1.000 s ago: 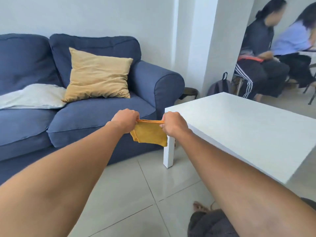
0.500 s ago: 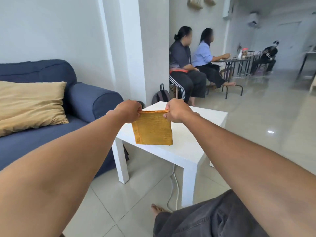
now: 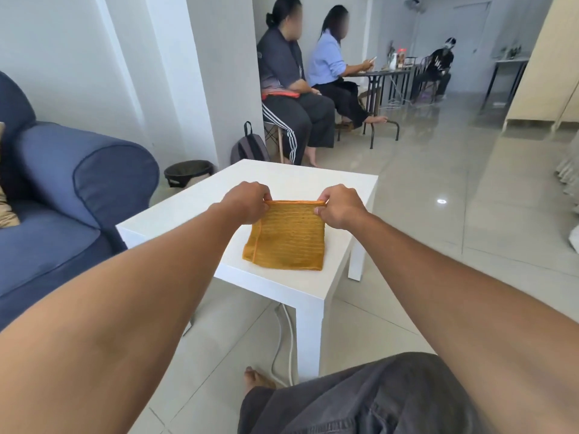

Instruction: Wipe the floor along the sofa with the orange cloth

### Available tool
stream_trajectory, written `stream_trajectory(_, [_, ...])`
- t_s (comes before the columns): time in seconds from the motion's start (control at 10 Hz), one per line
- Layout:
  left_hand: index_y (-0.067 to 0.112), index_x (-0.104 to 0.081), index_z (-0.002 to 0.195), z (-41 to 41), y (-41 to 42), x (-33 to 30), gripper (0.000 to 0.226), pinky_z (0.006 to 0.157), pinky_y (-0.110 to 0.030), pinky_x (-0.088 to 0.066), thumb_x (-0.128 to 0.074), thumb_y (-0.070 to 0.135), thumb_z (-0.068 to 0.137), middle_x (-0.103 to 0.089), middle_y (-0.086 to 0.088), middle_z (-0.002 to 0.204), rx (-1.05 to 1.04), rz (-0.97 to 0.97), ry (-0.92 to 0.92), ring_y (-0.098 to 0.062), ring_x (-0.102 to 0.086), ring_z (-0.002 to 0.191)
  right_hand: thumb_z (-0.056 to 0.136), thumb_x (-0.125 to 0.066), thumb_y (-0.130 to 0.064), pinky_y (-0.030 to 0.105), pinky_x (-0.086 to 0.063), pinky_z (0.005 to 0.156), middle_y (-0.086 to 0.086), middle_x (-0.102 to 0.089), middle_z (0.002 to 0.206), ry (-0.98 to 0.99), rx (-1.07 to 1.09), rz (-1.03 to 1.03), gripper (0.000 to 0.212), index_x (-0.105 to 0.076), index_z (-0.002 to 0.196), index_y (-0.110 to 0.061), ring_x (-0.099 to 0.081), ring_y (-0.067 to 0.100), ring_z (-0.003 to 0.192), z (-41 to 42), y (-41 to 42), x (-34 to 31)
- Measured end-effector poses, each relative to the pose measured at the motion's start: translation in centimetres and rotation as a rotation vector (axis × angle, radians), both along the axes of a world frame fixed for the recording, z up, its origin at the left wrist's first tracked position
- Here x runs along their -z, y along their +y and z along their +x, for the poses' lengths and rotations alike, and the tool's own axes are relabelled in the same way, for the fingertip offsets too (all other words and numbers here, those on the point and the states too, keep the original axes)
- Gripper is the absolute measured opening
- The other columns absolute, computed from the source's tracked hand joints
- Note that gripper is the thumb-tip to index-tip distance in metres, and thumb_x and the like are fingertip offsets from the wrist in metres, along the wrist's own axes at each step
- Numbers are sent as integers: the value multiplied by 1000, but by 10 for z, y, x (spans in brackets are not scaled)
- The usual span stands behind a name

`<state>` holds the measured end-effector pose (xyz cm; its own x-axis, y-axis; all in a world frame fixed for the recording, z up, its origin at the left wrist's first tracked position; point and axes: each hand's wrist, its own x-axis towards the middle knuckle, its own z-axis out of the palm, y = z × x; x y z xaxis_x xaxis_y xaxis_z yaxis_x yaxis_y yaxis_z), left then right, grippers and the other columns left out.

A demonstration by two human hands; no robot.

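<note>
The folded orange cloth (image 3: 289,236) lies on the white side table (image 3: 188,211), its far edge lifted. My left hand (image 3: 246,202) pinches the cloth's far left corner and my right hand (image 3: 340,206) pinches the far right corner. The blue sofa (image 3: 72,189) stands at the left, its armrest next to the table. Pale floor tiles (image 3: 225,355) run between the sofa and the table.
A white cable (image 3: 289,333) trails on the floor under the table beside my bare foot (image 3: 257,379). A dark bin (image 3: 188,172) and a backpack (image 3: 249,148) stand behind the table by a pillar. Three people sit at tables further back.
My view swung right from the sofa to the table. The cloth, held hanging in the air before, has come down onto the tabletop, still gripped by both hands.
</note>
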<state>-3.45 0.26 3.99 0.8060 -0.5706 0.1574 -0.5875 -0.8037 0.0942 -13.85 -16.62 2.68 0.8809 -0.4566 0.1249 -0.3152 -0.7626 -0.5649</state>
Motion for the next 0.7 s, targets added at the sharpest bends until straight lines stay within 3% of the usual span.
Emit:
stream_trajectory(0.3, [19, -64, 120, 39, -22, 55, 26, 86, -32, -47, -54, 16, 97, -63, -4, 121, -69, -75, 99, -24, -57, 109, 88, -69, -24, 32, -51, 84, 6, -69, 111, -31, 92, 68, 19, -68, 107, -19, -64, 27, 105, 37, -15, 54])
stream_trajectory(0.4, [20, -59, 126, 43, -23, 68, 30, 93, -35, -47, -54, 19, 97, -56, -5, 127, -96, -100, 82, -25, -53, 118, 89, -68, -28, 41, -49, 94, 4, -67, 115, -76, 97, -34, 24, -63, 112, -20, -56, 26, 115, 40, -17, 67])
stream_trajectory(0.5, [18, -50, 138, 33, -23, 69, 40, 104, -40, -43, -52, 22, 98, -49, -7, 137, -100, -174, 40, -26, -46, 127, 92, -63, -29, 42, -46, 96, 4, -65, 120, -162, 82, -121, 24, -63, 115, -19, -50, 26, 120, 34, -12, 69])
stream_trajectory(0.6, [16, -40, 147, 4, -23, 73, 53, 114, -42, -32, -44, 39, 99, -38, -4, 152, -32, -227, 14, -24, -35, 141, 95, -56, -35, 41, -43, 97, 3, -67, 120, -166, -1, -228, 28, -67, 116, -20, -49, 26, 121, 19, -2, 74])
stream_trajectory(0.7, [16, -28, 153, -8, -20, 81, 67, 120, -41, -18, -34, 53, 99, -23, -2, 162, 23, -124, 94, -21, -17, 150, 94, -57, -39, 38, -43, 100, 3, -67, 124, -129, -28, -176, 32, -69, 118, -22, -49, 26, 124, 13, 0, 77])
